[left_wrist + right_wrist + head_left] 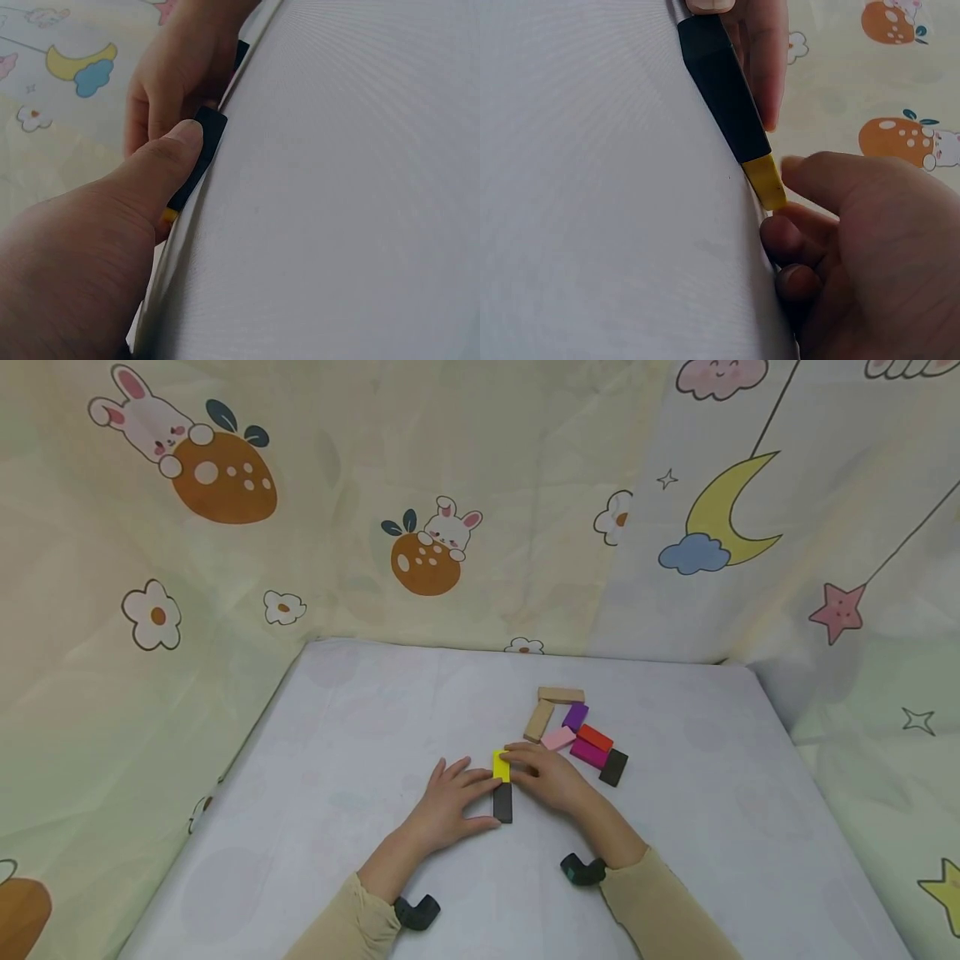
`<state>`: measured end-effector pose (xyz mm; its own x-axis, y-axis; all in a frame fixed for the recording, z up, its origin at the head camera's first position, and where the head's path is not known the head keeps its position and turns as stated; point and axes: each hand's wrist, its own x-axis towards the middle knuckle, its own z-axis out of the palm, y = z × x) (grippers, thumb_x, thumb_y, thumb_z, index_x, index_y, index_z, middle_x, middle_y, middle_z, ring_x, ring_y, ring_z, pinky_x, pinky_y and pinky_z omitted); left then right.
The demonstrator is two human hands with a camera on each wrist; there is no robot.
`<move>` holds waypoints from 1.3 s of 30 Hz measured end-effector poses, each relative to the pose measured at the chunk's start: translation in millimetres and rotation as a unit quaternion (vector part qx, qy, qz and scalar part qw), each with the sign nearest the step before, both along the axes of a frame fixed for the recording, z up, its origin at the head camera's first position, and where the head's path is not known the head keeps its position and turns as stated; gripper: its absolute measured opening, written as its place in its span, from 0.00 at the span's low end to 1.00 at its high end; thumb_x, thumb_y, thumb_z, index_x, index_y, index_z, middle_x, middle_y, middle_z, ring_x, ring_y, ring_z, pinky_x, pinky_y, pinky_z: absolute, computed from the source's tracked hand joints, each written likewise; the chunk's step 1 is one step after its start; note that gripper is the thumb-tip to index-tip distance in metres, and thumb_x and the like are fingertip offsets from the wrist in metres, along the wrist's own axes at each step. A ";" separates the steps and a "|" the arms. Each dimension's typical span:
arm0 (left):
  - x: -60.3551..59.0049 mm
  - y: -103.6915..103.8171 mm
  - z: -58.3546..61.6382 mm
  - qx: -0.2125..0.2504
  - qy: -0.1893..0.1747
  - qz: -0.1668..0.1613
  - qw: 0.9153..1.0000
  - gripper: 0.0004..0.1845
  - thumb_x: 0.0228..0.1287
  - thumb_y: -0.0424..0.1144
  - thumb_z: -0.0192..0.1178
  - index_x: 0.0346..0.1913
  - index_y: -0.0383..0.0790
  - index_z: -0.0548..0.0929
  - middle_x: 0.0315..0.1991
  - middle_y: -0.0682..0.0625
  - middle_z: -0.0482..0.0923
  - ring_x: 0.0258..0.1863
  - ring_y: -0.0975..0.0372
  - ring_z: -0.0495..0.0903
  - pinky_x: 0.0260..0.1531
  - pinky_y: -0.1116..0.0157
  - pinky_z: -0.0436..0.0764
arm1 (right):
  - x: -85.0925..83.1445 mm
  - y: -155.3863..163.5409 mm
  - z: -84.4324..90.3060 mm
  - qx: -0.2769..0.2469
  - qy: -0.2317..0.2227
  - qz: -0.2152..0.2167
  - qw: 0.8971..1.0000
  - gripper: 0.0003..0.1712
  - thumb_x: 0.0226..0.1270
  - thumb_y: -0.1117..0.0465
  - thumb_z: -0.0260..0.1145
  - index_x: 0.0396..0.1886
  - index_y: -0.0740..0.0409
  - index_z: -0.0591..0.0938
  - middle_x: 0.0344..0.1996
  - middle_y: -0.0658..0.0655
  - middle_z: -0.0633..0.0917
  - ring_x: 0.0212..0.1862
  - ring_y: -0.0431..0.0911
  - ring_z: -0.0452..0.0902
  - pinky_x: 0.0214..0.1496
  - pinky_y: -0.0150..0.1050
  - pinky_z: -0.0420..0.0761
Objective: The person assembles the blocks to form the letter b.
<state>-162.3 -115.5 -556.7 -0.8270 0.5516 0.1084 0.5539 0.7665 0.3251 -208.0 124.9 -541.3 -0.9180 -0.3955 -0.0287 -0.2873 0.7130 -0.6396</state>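
Observation:
A yellow block (500, 768) and a black block (502, 804) lie end to end in a line on the white table. The left hand (450, 806) has its fingers spread, with the thumb touching the near end of the black block and the index fingertip where the two blocks meet. On the other side, the right hand (551, 781) holds the yellow block, its index finger at the far end and its thumb by the right side. In the right wrist view the yellow block (765, 182) meets the black one (724, 90) end on.
Behind the right hand lie two bare wooden blocks (538, 721), a purple block (576, 717), a pink block (558, 739), a red block (596, 738), a magenta block (588, 753) and another black block (613, 767). Patterned cloth (525, 552) hangs around the table (337, 710).

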 end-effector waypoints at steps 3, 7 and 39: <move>0.1 0.5 0.4 0.004 0.000 0.002 1.000 0.36 0.61 0.71 0.56 0.70 0.62 0.72 0.69 0.59 0.70 0.76 0.50 0.58 0.73 0.36 0.48 | -2.0 2.0 -4.0 -0.023 0.017 -0.031 0.999 0.11 0.71 0.49 0.63 0.50 0.33 0.84 0.52 0.42 0.83 0.57 0.45 0.78 0.61 0.49 0.80; 0.0 0.9 -0.7 0.005 -0.002 0.006 1.000 0.36 0.60 0.71 0.56 0.69 0.62 0.72 0.69 0.59 0.70 0.76 0.50 0.57 0.73 0.37 0.47 | -4.5 4.3 -6.8 -0.039 0.042 -0.094 0.994 0.05 0.71 0.51 0.61 0.37 0.38 0.83 0.36 0.43 0.81 0.39 0.43 0.75 0.47 0.40 0.81; -0.7 -0.3 -2.7 -0.010 -0.005 0.005 1.000 0.37 0.61 0.74 0.52 0.70 0.63 0.71 0.70 0.61 0.69 0.77 0.51 0.57 0.74 0.38 0.47 | -13.0 14.6 -4.6 -0.009 0.045 -0.125 0.991 0.19 0.74 0.47 0.55 0.57 0.43 0.83 0.66 0.47 0.75 0.67 0.51 0.72 0.64 0.55 0.77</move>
<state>-163.1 -115.8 -559.5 -0.8330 0.5459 0.0897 0.5438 0.7780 0.3147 -221.1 139.4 -545.9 -0.9858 -0.1555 0.0627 -0.1598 0.7577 -0.6327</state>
